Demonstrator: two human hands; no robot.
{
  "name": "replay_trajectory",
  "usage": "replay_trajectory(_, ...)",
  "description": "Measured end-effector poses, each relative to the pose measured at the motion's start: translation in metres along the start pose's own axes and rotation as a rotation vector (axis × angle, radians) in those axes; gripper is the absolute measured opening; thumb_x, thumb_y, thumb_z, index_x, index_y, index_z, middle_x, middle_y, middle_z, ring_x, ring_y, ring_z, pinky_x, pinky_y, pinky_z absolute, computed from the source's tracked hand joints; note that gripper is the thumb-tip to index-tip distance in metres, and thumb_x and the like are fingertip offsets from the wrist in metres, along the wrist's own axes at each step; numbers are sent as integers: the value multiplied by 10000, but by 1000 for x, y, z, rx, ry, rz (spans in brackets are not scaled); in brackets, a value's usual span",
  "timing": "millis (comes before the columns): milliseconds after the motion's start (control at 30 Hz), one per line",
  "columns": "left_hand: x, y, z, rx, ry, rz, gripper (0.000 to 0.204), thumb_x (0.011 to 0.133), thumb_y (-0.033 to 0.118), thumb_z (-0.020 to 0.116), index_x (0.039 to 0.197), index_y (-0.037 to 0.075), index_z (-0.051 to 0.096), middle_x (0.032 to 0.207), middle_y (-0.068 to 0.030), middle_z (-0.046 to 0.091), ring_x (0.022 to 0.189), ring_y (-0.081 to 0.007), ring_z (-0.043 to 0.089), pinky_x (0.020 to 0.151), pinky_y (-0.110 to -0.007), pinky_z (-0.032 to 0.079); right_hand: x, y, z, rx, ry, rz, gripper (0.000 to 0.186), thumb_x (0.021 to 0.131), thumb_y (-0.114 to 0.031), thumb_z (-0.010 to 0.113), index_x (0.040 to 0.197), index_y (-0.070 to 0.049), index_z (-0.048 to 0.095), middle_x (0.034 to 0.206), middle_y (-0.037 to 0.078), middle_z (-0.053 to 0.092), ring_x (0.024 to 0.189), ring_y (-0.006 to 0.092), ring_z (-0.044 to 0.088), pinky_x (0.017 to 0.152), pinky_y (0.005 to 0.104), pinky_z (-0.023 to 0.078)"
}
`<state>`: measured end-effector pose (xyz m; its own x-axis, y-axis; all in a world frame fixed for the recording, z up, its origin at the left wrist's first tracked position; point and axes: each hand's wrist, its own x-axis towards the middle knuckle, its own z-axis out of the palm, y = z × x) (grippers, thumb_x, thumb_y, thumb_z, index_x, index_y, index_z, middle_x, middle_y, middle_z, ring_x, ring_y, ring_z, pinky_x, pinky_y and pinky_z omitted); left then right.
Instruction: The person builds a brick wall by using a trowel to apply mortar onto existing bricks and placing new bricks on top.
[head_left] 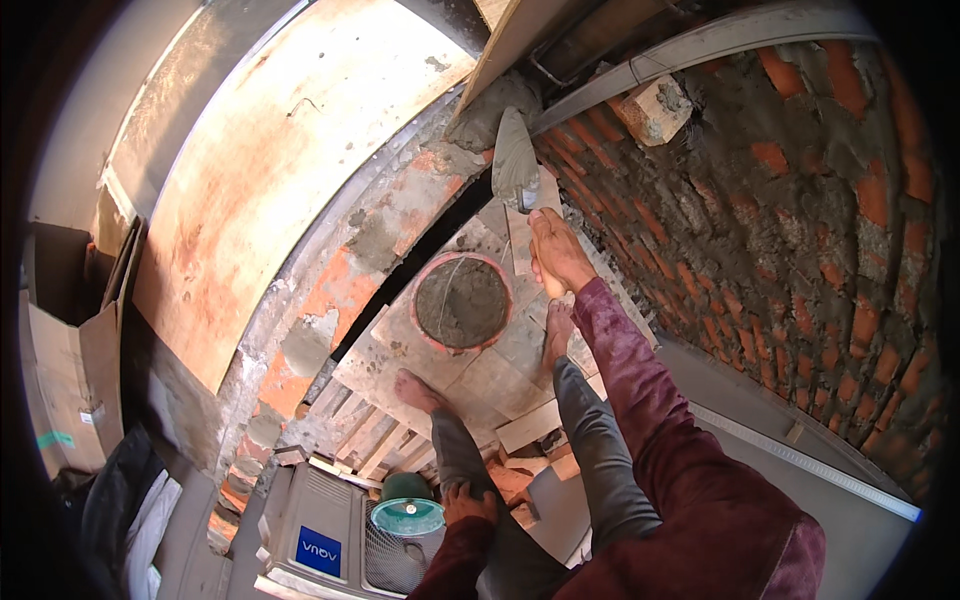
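Observation:
My right hand (558,250) is closed round the wooden handle of a trowel (516,158), its mortar-smeared blade pointing away from me near the corner between brick wall and ledge. Below it sits a round tub (462,302) full of grey mortar, on a platform of pale boards (380,350) between my bare feet. My left hand (470,505) lies on my left leg with fingers apart, beside a green container with a teal rim (410,512).
A rough, mortar-streaked brick wall (770,250) fills the right. At the left are a brick ledge (340,300) beside a dark gap, a large plywood panel (270,150) and a cardboard box (75,380). A metal channel (720,52) runs along the top. A grey appliance (300,515) stands lower left.

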<state>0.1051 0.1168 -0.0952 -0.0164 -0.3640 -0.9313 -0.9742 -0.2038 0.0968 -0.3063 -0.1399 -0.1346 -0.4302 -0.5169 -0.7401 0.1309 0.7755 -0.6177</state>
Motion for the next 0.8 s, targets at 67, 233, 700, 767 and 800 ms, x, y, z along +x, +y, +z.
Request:
replay_trajectory(67, -1, 6, -1, 0, 4, 19, 606, 783, 388, 622, 1275, 34, 597, 1434, -201, 458, 1373, -360, 360, 1148, -450, 284, 27, 7, -14, 279, 21, 41, 363, 1040, -421, 339, 1052, -79, 462, 671, 47, 484, 449, 145, 461, 400, 307, 434)
replay_trajectory(233, 1, 8, 0, 5, 13, 58, 597, 787, 387, 625, 1271, 39, 600, 1426, -200, 466, 1369, -361, 366, 1146, -456, 286, 64, 30, 8, 513, -18, 110, 353, 1024, -450, 355, 1028, -118, 473, 678, 46, 505, 474, 155, 497, 412, 329, 475)
replay_trajectory(700, 1, 7, 3, -10, 29, 35, 605, 772, 381, 615, 1255, 17, 606, 1401, -208, 489, 1357, -372, 373, 1157, -470, 244, 50, 27, 17, 766, -99, 155, 434, 1039, -494, 323, 1069, -88, 471, 673, 40, 484, 479, 138, 451, 433, 309, 441)
replay_trajectory(767, 2, 5, 5, 43, 47, 60, 604, 776, 386, 621, 1261, 27, 603, 1406, -205, 487, 1343, -360, 404, 1135, -441, 305, 40, 30, 49, 790, -101, 133, 422, 1040, -486, 328, 1065, -89, 470, 675, 43, 487, 479, 141, 457, 430, 310, 440)
replay_trajectory(800, 3, 5, 6, 69, 52, 80, 603, 778, 388, 623, 1264, 32, 602, 1408, -203, 485, 1336, -354, 420, 1124, -427, 335, 32, 31, 59, 800, -94, 119, 417, 1041, -482, 331, 1062, -90, 470, 676, 45, 489, 479, 142, 459, 429, 311, 440)
